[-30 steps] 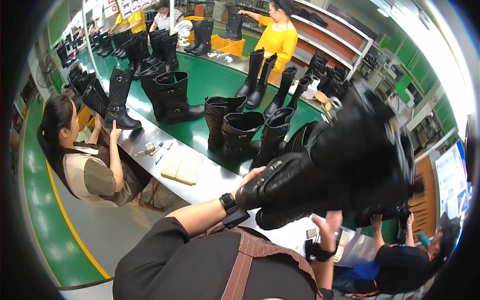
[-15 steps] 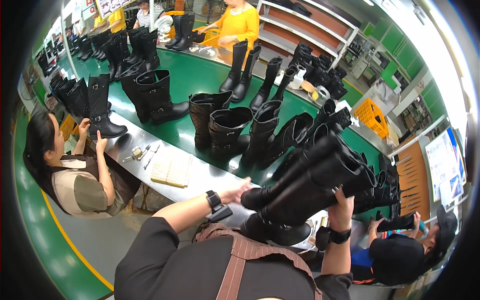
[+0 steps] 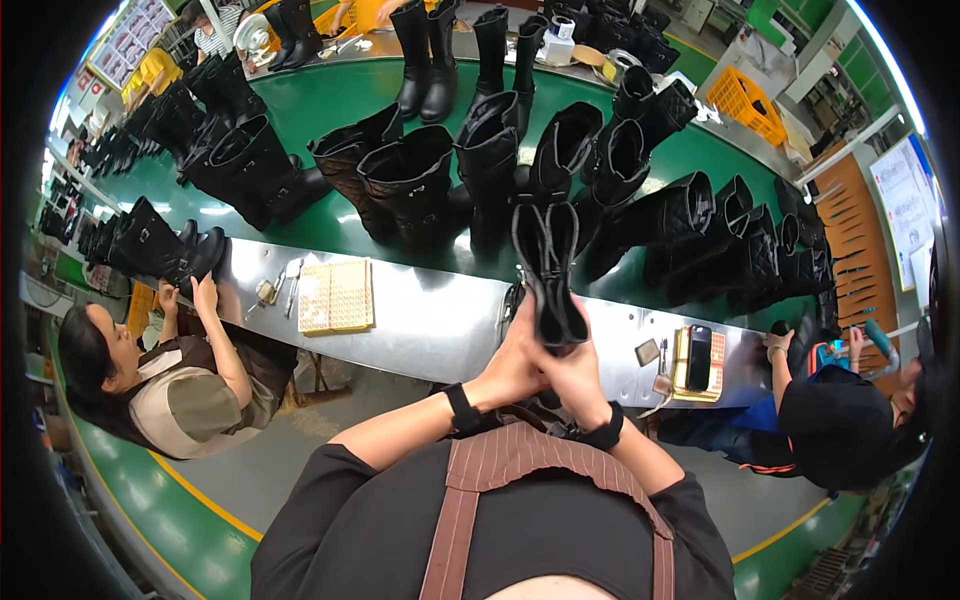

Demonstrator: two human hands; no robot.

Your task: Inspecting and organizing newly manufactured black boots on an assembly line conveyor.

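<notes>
Close in front of me, a pair of tall black boots (image 3: 546, 262) stands pressed together, its two open tops facing up at me. My left hand (image 3: 513, 362) is wrapped round the near left of the shafts. From the right, my right hand (image 3: 568, 368) clasps them too, its thumb crossing close to the left hand. The boots' feet are hidden below the shafts and my hands. Just beyond them, several black buckled boots (image 3: 415, 185) stand in a row on the green work surface (image 3: 330, 90).
A steel ledge (image 3: 420, 310) runs along my side, bearing a yellow sticker pad (image 3: 335, 295) at left and a black phone (image 3: 699, 358) on another pad at right. One co-worker (image 3: 170, 390) holds a boot at left; another (image 3: 830, 420) works at right. A yellow crate (image 3: 745, 105) stands far right.
The pair of boots has swung from a slant on the right to upright before me. My left hand has come onto it, and my right hand has moved left. The view has tilted down.
</notes>
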